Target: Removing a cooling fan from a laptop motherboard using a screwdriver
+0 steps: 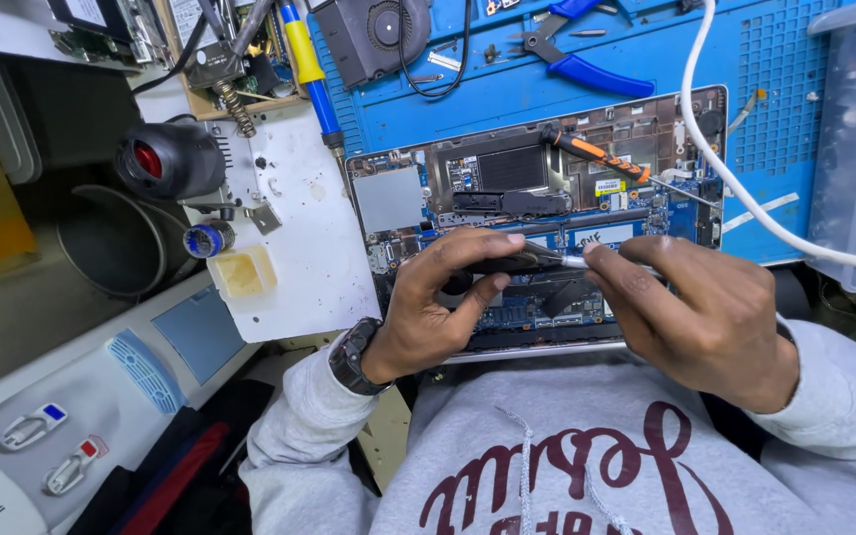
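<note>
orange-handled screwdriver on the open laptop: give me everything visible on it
The orange-handled screwdriver has an orange grip with black sections and a thin bare metal shaft. It lies flat and diagonal across the opened laptop, handle toward the upper left and tip toward the lower right, near the board's right edge. It rests on the exposed internals above both hands; neither the left hand nor the right hand touches it. The tip type is too small to tell.

The person is wearing a light grey sweatshirt [567, 456] with long sleeves that are bunching in soft folds at both wrists. Dark red cursive lettering is running across its chest, and a pale twisted drawstring [525, 466] is hanging down at 6 o'clock. A dark, chunky wristwatch [354, 357] is sitting on the left wrist.
</note>
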